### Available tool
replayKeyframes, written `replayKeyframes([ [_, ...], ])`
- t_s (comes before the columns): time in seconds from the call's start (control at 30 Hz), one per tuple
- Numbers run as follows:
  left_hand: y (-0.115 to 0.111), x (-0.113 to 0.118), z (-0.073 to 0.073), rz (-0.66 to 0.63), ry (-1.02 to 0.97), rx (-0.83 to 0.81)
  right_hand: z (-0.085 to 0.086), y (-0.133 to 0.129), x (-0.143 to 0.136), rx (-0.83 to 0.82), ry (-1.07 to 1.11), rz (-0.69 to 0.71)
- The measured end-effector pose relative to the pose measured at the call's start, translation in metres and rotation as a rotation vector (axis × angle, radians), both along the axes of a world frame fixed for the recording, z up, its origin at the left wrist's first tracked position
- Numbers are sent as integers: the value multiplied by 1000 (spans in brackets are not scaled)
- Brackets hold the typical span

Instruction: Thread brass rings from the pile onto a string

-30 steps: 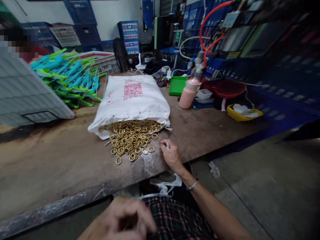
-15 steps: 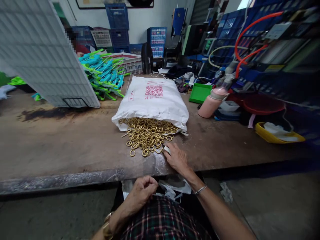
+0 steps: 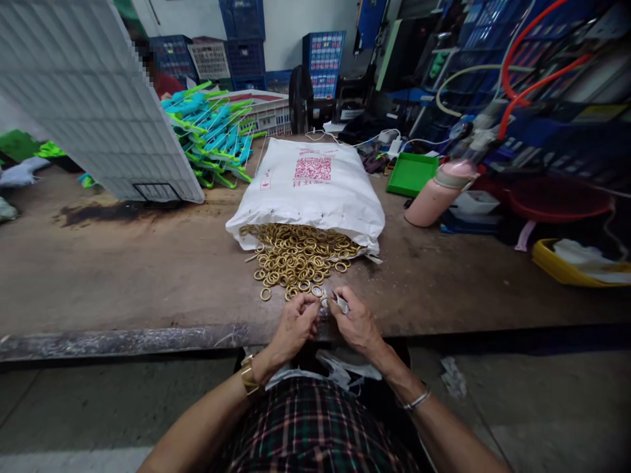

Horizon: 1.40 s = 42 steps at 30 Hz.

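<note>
A heap of gold-coloured metal rings (image 3: 290, 263) spills from the mouth of a white woven sack (image 3: 286, 190) lying on the table. Just in front of the heap, my left hand (image 3: 297, 323) is closed, its thumb and forefinger pinching one gold ring (image 3: 324, 300). My right hand (image 3: 359, 323) is closed too, around a small white tool (image 3: 342, 303) with a dark tip; its kind is unclear. The right fingertips meet the far side of the pinched ring, so the ring sits between both hands, above the table's front edge.
A leaning white ribbed panel (image 3: 123, 112) stands left, beside piled green and turquoise plastic parts (image 3: 217, 138). At the right are a green tray (image 3: 413, 174), a pink bottle (image 3: 434, 197) and a yellow basin (image 3: 566, 269). A person is partly visible behind the panel.
My left hand has risen from my lap to the table edge and now pinches a ring. My right hand has brought the white tool beside it. The view has shifted slightly.
</note>
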<state>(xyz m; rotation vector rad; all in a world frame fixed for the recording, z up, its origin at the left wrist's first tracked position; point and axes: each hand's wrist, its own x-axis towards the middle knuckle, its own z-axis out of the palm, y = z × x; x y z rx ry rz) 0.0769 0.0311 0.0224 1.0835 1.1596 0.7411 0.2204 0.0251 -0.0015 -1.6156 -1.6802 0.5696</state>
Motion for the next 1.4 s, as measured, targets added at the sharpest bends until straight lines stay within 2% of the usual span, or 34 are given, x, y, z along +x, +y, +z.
replayKeyframes([
  [0.13, -1, -3, -2, 71, -57, -21, 5, -4, -8, 10, 79, -3],
  [0.3, -3, -7, -2, 17, -110, -52, 4, -4, -13, -5, 128, 38],
  [0.43, -5, -8, -3, 47, -111, -63, 6, -2, -15, -29, 144, 66],
  [0.63, -9, -10, -7, 30, 70, 224, 10, 0, -17, -210, 249, 155],
  [0.7, -9, -12, -7, 22, 84, 261, 10, 0, -18, -269, 317, 153],
  [0.83, -9, -14, -5, -3, 13, 121, 8, 2, -21, -305, 417, 127],
  [0.97, -9, -16, -2, -43, -44, -27, 8, 3, -24, -289, 403, 111],
  [1.2, -7, -22, -5, -78, -125, -77, 8, 5, -25, -283, 380, 111],
  [1.33, -8, -23, -9, -30, -198, -92, 8, 6, -16, -216, 187, 43],
  [1.4, -8, -22, -11, 6, -208, -99, 7, 3, -11, -177, 24, 98],
])
